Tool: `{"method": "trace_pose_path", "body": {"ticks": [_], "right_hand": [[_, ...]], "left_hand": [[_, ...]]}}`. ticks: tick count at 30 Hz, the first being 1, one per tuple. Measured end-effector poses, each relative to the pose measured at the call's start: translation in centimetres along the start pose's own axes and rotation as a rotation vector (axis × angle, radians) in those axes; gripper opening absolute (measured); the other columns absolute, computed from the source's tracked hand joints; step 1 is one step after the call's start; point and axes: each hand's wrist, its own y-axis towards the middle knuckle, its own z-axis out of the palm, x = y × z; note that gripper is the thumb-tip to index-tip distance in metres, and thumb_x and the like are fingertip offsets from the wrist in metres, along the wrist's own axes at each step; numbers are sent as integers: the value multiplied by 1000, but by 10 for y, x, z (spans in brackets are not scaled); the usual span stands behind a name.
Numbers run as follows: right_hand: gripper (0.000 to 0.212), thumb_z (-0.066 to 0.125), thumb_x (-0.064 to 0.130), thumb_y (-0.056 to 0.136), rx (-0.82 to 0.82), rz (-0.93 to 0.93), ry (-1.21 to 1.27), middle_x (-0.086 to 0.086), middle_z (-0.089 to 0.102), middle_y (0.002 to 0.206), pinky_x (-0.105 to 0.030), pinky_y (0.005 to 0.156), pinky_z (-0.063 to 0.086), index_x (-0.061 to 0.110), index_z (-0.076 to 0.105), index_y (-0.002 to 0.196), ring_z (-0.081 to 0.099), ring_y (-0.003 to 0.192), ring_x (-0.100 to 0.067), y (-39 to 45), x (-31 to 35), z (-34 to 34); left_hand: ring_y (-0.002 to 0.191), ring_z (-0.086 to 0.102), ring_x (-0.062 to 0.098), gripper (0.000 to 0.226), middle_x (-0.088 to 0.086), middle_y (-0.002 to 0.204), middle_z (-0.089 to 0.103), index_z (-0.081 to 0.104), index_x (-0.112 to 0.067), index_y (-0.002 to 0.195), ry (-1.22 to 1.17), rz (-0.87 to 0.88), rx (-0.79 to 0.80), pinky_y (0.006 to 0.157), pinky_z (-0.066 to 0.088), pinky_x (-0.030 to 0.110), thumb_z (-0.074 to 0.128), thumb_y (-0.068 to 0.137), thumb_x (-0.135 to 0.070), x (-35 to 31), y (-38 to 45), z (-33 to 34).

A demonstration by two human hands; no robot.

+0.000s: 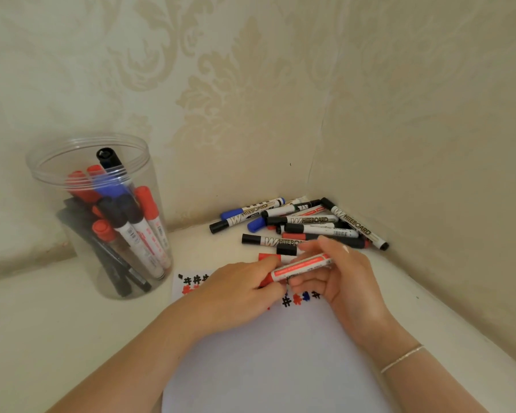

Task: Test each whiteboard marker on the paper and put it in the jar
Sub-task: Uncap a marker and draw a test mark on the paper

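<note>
A red whiteboard marker (300, 267) was held between both hands just above the far end of the paper (268, 353). The right hand (337, 272) was curled round the white barrel, thumb and fingers pinching it near its tail end, while the left hand (239, 289) was closed on the red cap end. Whether the cap was seated or already loosened could not be told.

The marker was judged to be light and stiff, with a smooth plastic barrel that could slip under a loose pinch; the barrel's middle was judged the best place to be gripped, the cap being taken separately, since it was likely to part with a small jerk.

Beneath the hands, rows of black, red and blue hash marks (295, 299) were seen along the paper's far edge. Beyond the hands, toward the table's far right corner, a pile of untested markers (301, 223) was lying against the wall. Well apart, near the table's (57, 338) far left side, a clear plastic jar (102, 257) was standing upright, already loaded with red, blue and black markers.
</note>
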Motion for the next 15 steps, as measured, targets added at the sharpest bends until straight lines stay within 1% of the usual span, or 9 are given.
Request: {"method": "trace_pose_path", "body": {"ticks": [2, 4, 6, 7, 9, 10, 11, 13, 15], "right_hand": [[6, 55, 7, 91, -115, -86, -150, -25, 68, 76, -35, 50, 53, 6, 56, 86, 62, 49, -31, 0, 1, 2], [9, 56, 1, 90, -169, -151, -311, -22, 64, 74, -32, 46, 50, 6, 51, 84, 60, 44, -28, -1, 3, 7], [12, 60, 8, 91, -159, -193, -454, -12, 60, 62, -24, 41, 43, 8, 56, 79, 55, 38, -20, -3, 6, 17], [16, 61, 15, 91, -125, -196, -516, -5, 58, 54, -21, 39, 40, 11, 59, 75, 51, 35, -16, -4, 8, 24], [25, 62, 24, 90, -67, -206, -570, 5, 53, 44, -17, 39, 36, 14, 63, 68, 44, 33, -5, -7, 15, 43], [27, 62, 24, 90, -59, -235, -569, 7, 52, 43, -13, 41, 34, 12, 65, 66, 43, 35, -3, -9, 21, 52], [28, 63, 23, 90, -65, -278, -554, 5, 51, 44, -10, 43, 34, 7, 67, 67, 43, 37, -2, -9, 28, 60], [32, 62, 18, 89, -76, -359, -530, -7, 48, 48, -7, 42, 33, -5, 64, 67, 38, 39, -3, -10, 43, 74], [34, 61, 12, 89, -63, -413, -521, -5, 40, 47, -6, 39, 32, -10, 58, 62, 34, 38, -4, -13, 54, 84]], "left_hand": [[71, 57, 11, 17, -7, 83, 63, 59, -28, 106, -182, -8, -77, 66, 44, 29, 48, 96, -36, 1, 0, 2], [71, 58, 23, 14, -1, 80, 66, 66, -26, 97, -451, -40, -196, 66, 47, 37, 52, 94, -28, -2, -2, 0], [72, 61, 32, 21, 4, 75, 68, 70, -22, 83, -628, -115, -357, 69, 51, 38, 53, 94, -27, -5, -3, -7], [60, 58, 30, 27, 3, 64, 65, 71, -19, 77, -654, -158, -445, 60, 50, 33, 53, 94, -29, -6, -4, -13], [40, 41, 11, 37, -5, 44, 52, 70, -14, 67, -630, -202, -594, 46, 34, 20, 54, 93, -36, -10, -8, -28], [36, 36, 4, 40, -8, 40, 49, 70, -12, 65, -603, -202, -640, 44, 30, 16, 56, 92, -38, -13, -11, -35], [33, 34, 3, 41, -8, 38, 49, 70, -11, 64, -575, -196, -674, 42, 29, 13, 57, 91, -39, -17, -15, -41], [32, 37, 4, 38, -3, 41, 52, 68, -9, 62, -551, -166, -749, 40, 29, 10, 62, 89, -34, -24, -25, -48], [36, 39, 5, 36, 6, 44, 52, 65, -5, 60, -545, -141, -820, 42, 32, 11, 64, 88, -27, -30, -34, -50]]}}
